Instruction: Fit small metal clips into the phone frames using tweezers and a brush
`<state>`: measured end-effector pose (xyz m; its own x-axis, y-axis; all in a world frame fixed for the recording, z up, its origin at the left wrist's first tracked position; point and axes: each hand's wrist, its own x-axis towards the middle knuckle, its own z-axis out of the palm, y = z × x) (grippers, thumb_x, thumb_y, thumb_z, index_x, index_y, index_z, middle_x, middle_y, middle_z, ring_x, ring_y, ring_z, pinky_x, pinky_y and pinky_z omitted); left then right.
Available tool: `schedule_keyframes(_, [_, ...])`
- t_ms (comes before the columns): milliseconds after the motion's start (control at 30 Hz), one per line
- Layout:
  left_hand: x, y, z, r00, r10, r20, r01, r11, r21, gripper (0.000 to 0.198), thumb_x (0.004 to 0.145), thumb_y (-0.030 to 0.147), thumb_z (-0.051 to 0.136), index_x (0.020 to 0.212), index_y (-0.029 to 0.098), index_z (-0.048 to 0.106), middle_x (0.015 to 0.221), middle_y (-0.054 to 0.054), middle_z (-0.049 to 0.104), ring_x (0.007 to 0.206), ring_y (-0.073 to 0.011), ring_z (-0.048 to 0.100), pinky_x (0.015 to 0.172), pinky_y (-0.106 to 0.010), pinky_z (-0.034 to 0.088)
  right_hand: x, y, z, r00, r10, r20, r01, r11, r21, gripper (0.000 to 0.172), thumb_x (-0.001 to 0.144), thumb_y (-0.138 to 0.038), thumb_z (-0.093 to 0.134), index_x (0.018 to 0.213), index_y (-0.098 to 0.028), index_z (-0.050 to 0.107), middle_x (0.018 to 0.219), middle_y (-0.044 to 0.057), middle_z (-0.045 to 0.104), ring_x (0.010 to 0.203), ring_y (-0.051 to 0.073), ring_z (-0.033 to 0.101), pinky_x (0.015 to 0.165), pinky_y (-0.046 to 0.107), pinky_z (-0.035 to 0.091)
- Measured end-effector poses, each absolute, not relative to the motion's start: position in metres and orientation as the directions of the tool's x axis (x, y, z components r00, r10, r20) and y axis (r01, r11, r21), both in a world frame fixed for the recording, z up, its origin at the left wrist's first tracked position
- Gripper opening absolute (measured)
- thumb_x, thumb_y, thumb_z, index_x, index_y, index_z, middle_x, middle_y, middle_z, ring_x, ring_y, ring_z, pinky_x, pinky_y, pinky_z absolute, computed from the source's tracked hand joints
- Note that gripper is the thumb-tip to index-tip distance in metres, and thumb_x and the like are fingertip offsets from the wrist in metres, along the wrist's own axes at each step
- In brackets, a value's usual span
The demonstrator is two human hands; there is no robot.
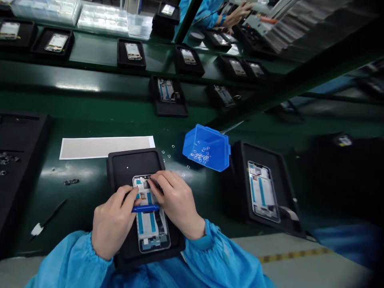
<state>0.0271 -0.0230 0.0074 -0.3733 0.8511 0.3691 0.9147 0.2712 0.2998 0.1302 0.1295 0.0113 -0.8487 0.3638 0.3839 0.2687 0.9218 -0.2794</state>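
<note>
A phone frame (147,230) with blue strips lies in a black foam tray (135,162) before me. My left hand (112,220) is closed over the frame's left edge, its fingertips near the top corner. A blue pen-like stick (146,208) juts from beneath its fingers and crosses the frame. At the upper right of the frame, the fingers of my right hand (177,202) are pinched together and pressed down. Whatever lies between them is hidden or too small to name.
A blue bin (207,146) holds small white rings, with several more scattered beside it. Behind the tray lies a pale strip sheet (90,148). Another tray with a phone frame (264,192) sits right. More trays line the back, where a co-worker's hand (238,16) shows.
</note>
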Motion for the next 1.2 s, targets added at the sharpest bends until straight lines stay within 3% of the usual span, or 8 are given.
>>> schedule_keyframes(200, [0.027,-0.022,0.006,-0.378,0.845,0.377,0.911,0.266,0.316,0.026,0.1,0.022,0.045,0.112,0.014,0.067,0.105,-0.003,0.072,0.079,-0.0137,0.07,0.058,-0.025,0.05,0.132,0.128,0.012,-0.868,0.26,0.422,0.224,0.965,-0.134,0.016,0.099,-0.012,0.051,0.094,-0.012,0.067,0.092,0.009,0.07,0.082,0.022,0.06,0.074,0.035,0.049])
schedule_keyframes(333, [0.028,-0.022,0.008,-0.372,0.852,0.369,0.917,0.276,0.289,0.028,0.1,0.022,0.044,0.114,0.016,0.068,0.104,-0.002,0.073,0.079,-0.0143,0.071,0.055,-0.025,0.049,0.131,0.13,0.01,-0.867,0.239,0.437,0.218,0.971,-0.1,0.018,0.099,-0.01,0.05,0.092,-0.012,0.067,0.09,0.009,0.07,0.081,0.021,0.06,0.072,0.034,0.047])
schedule_keyframes(567, [0.028,-0.021,0.011,-0.351,0.867,0.353,0.93,0.28,0.237,0.032,0.101,0.022,0.039,0.112,0.017,0.069,0.102,-0.003,0.073,0.076,-0.0155,0.072,0.045,-0.027,0.047,0.129,0.134,0.004,-0.845,0.303,0.44,0.262,0.953,-0.154,0.02,0.099,-0.012,0.049,0.088,-0.015,0.065,0.087,0.008,0.07,0.077,0.02,0.06,0.07,0.033,0.046])
schedule_keyframes(867, [0.028,-0.021,0.013,-0.344,0.874,0.343,0.934,0.281,0.222,0.035,0.101,0.02,0.036,0.113,0.015,0.068,0.102,-0.004,0.073,0.076,-0.0158,0.072,0.047,-0.027,0.05,0.131,0.136,0.009,-0.857,0.312,0.411,0.228,0.944,-0.24,0.017,0.098,-0.013,0.052,0.09,-0.015,0.066,0.088,0.007,0.07,0.078,0.02,0.062,0.067,0.032,0.048])
schedule_keyframes(1200, [0.027,-0.021,0.016,-0.341,0.88,0.33,0.934,0.279,0.222,0.034,0.101,0.018,0.036,0.115,0.015,0.067,0.103,-0.005,0.073,0.076,-0.0156,0.071,0.047,-0.026,0.049,0.126,0.139,0.009,-0.855,0.333,0.398,0.251,0.937,-0.243,0.017,0.098,-0.012,0.051,0.088,-0.015,0.063,0.086,0.007,0.07,0.076,0.02,0.063,0.067,0.032,0.047])
